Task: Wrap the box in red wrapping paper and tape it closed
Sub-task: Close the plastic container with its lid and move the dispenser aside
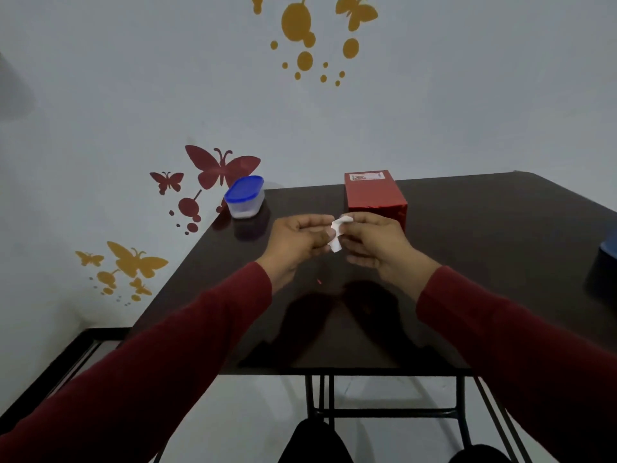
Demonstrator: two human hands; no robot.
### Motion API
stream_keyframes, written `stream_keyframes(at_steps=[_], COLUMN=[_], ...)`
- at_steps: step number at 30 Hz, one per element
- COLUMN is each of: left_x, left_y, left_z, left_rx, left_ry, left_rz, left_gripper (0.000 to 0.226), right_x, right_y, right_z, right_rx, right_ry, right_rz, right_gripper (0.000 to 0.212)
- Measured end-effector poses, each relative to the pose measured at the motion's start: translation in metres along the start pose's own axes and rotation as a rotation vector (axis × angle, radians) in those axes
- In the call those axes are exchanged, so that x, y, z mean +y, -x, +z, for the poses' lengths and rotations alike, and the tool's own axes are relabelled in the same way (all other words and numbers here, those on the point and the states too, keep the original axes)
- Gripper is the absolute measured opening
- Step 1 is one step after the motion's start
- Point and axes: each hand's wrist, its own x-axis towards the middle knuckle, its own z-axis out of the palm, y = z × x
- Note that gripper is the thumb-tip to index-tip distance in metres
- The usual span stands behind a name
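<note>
A box covered in red wrapping paper (374, 198) stands upright on the dark table (467, 262), just beyond my hands; a white label shows on its top. My left hand (295, 240) and my right hand (374, 242) are raised above the table in front of the box. Between them they pinch a small crumpled white strip (338, 232), which looks like tape or its backing. The fingers of both hands are curled round it. Dark red sleeves cover both forearms.
A clear plastic tub with a blue lid (244, 197) sits at the table's far left corner. A dark blue object (606, 259) lies at the right edge. A tiny red scrap (319, 281) is on the table under my hands. The wall carries butterfly stickers.
</note>
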Motion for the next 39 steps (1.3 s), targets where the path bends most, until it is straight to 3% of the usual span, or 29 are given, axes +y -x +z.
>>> stream_keyframes(at_steps=[2, 5, 8, 11, 16, 19, 25, 29, 35, 37, 39], left_x=[-0.004, -0.007, -0.010, -0.015, -0.020, -0.017, -0.012, -0.007, 0.010, 0.010, 0.013], left_y=[-0.002, -0.005, -0.002, 0.010, 0.023, 0.032, 0.024, 0.027, 0.058, 0.084, 0.109], left_z=[0.002, -0.010, -0.029, -0.035, -0.039, -0.033, -0.011, -0.002, 0.008, 0.031, 0.064], left_rx=[0.036, 0.096, -0.075, -0.189, -0.163, -0.065, 0.287, 0.358, 0.249, 0.109, -0.150], left_ry=[-0.027, -0.365, -0.711, -0.899, -1.001, -0.979, -0.620, -0.537, -0.582, -0.644, -0.704], left_rz=[0.037, 0.160, 0.140, 0.112, 0.084, 0.035, -0.344, -0.443, -0.566, -0.579, -0.603], left_gripper=[0.023, 0.018, 0.014, 0.021, 0.030, 0.029, 0.011, 0.016, 0.030, 0.032, 0.029], right_x=[-0.004, -0.005, -0.009, -0.021, -0.042, -0.053, -0.070, -0.099, -0.154, -0.170, -0.188], right_y=[-0.009, -0.029, -0.047, -0.050, -0.052, -0.054, -0.037, -0.014, 0.029, 0.042, 0.056], right_z=[0.000, 0.001, -0.005, -0.010, -0.018, -0.028, -0.038, -0.043, -0.055, -0.068, -0.091], right_rx=[-0.010, 0.063, 0.092, 0.017, -0.058, -0.011, 0.110, 0.247, 0.371, 0.409, 0.483], right_ry=[0.030, 0.111, 0.179, 0.051, -0.147, -0.215, -0.208, -0.226, -0.193, -0.200, -0.212], right_rz=[0.022, -0.038, -0.079, 0.016, 0.067, 0.108, 0.263, 0.397, 0.450, 0.434, 0.422], right_gripper=[0.014, 0.022, 0.035, 0.019, 0.010, 0.016, 0.012, 0.011, 0.011, 0.012, 0.012])
